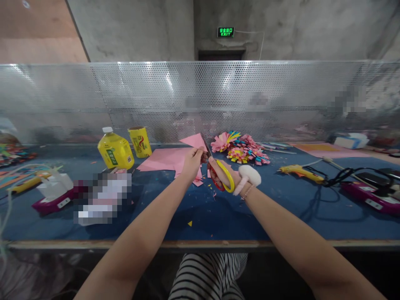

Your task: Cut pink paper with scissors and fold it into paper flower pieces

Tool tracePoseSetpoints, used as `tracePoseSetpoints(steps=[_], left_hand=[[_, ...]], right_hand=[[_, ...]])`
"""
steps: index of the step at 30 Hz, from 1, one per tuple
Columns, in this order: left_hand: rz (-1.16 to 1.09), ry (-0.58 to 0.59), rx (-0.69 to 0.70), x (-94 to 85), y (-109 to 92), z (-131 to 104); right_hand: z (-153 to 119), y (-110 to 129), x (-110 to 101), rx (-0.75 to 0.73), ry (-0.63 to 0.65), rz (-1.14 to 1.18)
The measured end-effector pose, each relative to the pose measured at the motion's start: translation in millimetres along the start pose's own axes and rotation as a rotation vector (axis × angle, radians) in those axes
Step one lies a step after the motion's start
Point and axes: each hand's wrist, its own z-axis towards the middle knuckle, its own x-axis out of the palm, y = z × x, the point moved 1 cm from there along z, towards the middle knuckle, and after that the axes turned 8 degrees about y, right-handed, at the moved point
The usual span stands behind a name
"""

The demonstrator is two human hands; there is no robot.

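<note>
Left hand (197, 154) pinches pink paper (194, 141); right hand (223, 171) grips scissors (232, 180), apparently at the paper's edge.

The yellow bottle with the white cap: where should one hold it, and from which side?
Probably around the body of the yellow bottle, below the white cap, coming from the left. It stands upright and its shoulders narrow towards the cap, while a yellow container stands close on its right and a blurred object lies in front.
</note>
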Motion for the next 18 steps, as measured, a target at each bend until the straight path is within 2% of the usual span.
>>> tracePoseSetpoints(steps=[8,11,14,18], left_hand=[[-0.099,-0.012,-0.039,1.3,-3,-1],[-0.109,-0.011,-0.063,1.1,-4,-1],[-0.130,0.001,-0.061,0.2,-3,-1],[-0.140,0.026,-0.072,0.1,-1,-2]], right_hand=[[1,7,-1,-0.016,-0.055,-0.244],[3,3,-2,-0.012,-0.068,-0.265],[4,-3,-2,0.005,-0.042,-0.167],[3,-4,-1,0.087,0.041,0.100]])
